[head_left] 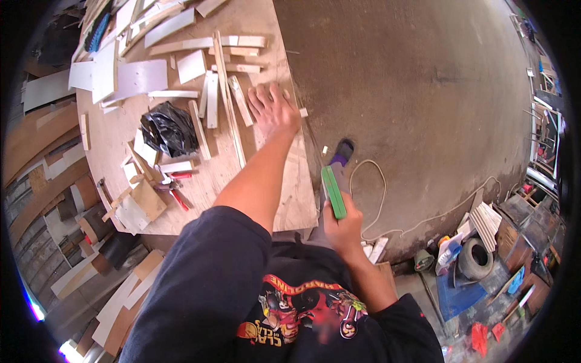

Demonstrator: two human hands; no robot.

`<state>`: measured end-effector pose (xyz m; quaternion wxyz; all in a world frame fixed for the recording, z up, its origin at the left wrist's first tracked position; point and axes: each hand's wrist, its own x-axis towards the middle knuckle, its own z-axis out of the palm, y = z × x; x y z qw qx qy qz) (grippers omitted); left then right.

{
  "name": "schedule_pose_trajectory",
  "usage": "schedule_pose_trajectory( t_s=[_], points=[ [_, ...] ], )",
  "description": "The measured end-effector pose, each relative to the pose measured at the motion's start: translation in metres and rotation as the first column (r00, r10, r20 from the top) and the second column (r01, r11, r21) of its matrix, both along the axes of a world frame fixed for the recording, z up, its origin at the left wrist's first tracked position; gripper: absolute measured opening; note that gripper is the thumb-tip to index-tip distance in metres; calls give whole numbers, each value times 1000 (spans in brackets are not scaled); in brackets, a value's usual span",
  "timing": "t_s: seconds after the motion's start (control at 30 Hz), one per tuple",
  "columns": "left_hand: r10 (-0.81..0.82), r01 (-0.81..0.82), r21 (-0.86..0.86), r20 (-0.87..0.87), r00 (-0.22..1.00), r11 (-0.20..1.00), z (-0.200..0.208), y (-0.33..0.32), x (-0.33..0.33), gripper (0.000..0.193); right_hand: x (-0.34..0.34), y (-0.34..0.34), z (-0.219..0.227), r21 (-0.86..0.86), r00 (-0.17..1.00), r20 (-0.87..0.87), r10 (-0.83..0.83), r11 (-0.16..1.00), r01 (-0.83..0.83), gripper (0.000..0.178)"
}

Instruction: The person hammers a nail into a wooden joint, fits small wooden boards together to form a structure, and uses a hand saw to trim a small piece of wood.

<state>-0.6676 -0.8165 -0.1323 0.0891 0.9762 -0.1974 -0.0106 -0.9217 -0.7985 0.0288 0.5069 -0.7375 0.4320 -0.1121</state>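
Observation:
My left hand [273,114] presses down at the right edge of the wooden table [290,199], fingers bent over and side by side. From beneath its heel the pale end of a wood strip [303,112] sticks out past the edge; the rest of the strip is hidden. Beside the fingertips lies a short wooden batten [241,101], with a long thin batten [227,100] further left. Off the table's right side, my right hand [344,227] is closed around a long green tool [333,192]. Its working end does not show, so its kind is unclear.
On the table are a black plastic bag [169,129], red-handled pliers [179,199] and many wood offcuts [142,78]. A pale cord [382,181] loops over the floor. At the right lie a tyre [475,260] and clutter. Boards [130,299] are stacked at the left.

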Motion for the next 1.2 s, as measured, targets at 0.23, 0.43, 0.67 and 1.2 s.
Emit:
schedule_pose_trajectory(
  t_s=[0.23,0.43,0.67,1.2],
  points=[
    [9,-8,52,-25,1000,999,5,5,-5,47,-45,-30,-6,-67,998,-26,-56,996,54,19],
    [-5,5,-37,14,1000,999,9,3,-4,47,-56,-48,-15,-266,960,137,243,943,-201,46],
    [-192,206,-190,88,977,960,-7,49,-18,52,61,-85,-14,-656,798,47,601,621,-429,47],
    [-353,362,-196,80,932,911,32,142,-83,36,187,-42,-104,-756,694,-198,692,343,-558,34]
  ],
)
